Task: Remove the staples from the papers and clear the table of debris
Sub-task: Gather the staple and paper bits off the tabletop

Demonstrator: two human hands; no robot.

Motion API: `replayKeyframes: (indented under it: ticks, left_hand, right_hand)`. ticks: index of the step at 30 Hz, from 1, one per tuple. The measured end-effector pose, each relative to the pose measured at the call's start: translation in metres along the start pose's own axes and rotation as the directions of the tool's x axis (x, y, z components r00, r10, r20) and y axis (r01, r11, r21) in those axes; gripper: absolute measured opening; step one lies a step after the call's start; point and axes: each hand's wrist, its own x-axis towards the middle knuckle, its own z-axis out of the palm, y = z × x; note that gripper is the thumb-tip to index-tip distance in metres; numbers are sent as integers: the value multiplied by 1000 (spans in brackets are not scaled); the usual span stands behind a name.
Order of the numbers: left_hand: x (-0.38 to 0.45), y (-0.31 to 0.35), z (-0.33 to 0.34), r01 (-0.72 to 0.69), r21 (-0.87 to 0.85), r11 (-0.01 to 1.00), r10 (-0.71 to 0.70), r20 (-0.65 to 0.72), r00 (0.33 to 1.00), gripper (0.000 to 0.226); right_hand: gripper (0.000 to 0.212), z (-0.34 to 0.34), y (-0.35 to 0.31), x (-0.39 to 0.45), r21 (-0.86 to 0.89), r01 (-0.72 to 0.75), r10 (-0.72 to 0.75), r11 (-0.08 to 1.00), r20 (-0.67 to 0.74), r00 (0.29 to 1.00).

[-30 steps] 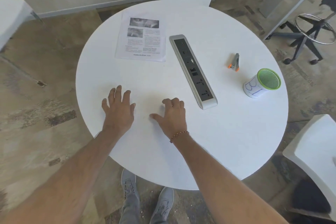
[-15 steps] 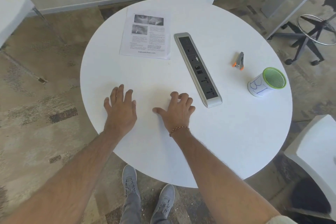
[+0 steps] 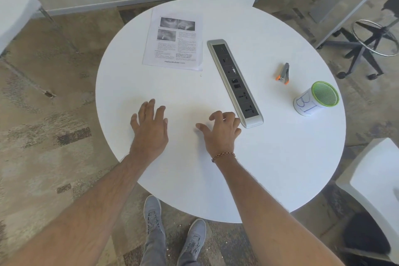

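A round white table (image 3: 269,168) fills the middle of the view, and both hands lie on its near half. The left hand (image 3: 150,128) rests palm down toward 7 o'clock of the tabletop, fingers straight and slightly spread, holding nothing; its wrist crosses the table's rim. The right hand (image 3: 220,130) sits just right of it, near 6 o'clock from the table's centre, fingers loosely curled with the tips on the surface and the thumb stretched left, gripping nothing. A beaded bracelet (image 3: 223,156) circles that wrist. Bare white surface lies between the two hands.

The papers (image 3: 173,42) lie flat at 11 o'clock, well apart from both hands, their far edge close to the table's rim; whether a staple sits in them is too small to tell. A tiny white speck (image 3: 201,75) lies just off their near right corner. A long grey power strip (image 3: 235,82) runs diagonally from the centre toward 5 o'clock, its near end just beside the right hand's fingers. The staple remover (image 3: 284,73), grey with orange tips, lies at 2 o'clock, apart from everything. A green-rimmed cup (image 3: 315,99) stands at 3 o'clock, near the right rim.

A broad bare stretch of tabletop spreads from 4 to 6 o'clock. White chairs (image 3: 375,181) stand close at 12 and 4 o'clock.
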Motion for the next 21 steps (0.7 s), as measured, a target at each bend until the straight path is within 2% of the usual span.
replayKeyframes:
  ticks: [5, 11, 14, 18, 21]
  left_hand:
    - [2, 4, 1, -13, -10, 1000, 13, -9, 1000, 36]
    - [2, 6, 5, -27, 12, 1000, 27, -13, 1000, 37]
    - [3, 6, 7, -36, 22, 999, 37, -24, 999, 36]
    - [3, 9, 7, -36, 27, 999, 37, -27, 999, 35]
    - [6, 10, 4, -42, 29, 999, 43, -31, 999, 36]
  right_hand:
    - [9, 3, 8, -5, -25, 157, -155, 987, 67, 986]
    - [8, 7, 5, -7, 63, 104, -112, 993, 146, 983]
    - [5, 10, 1, -5, 117, 65, -79, 991, 126, 989]
    - [14, 15, -2, -2, 131, 79, -87, 988, 59, 994]
    - [19, 13, -2, 2, 141, 81, -92, 987, 72, 993]
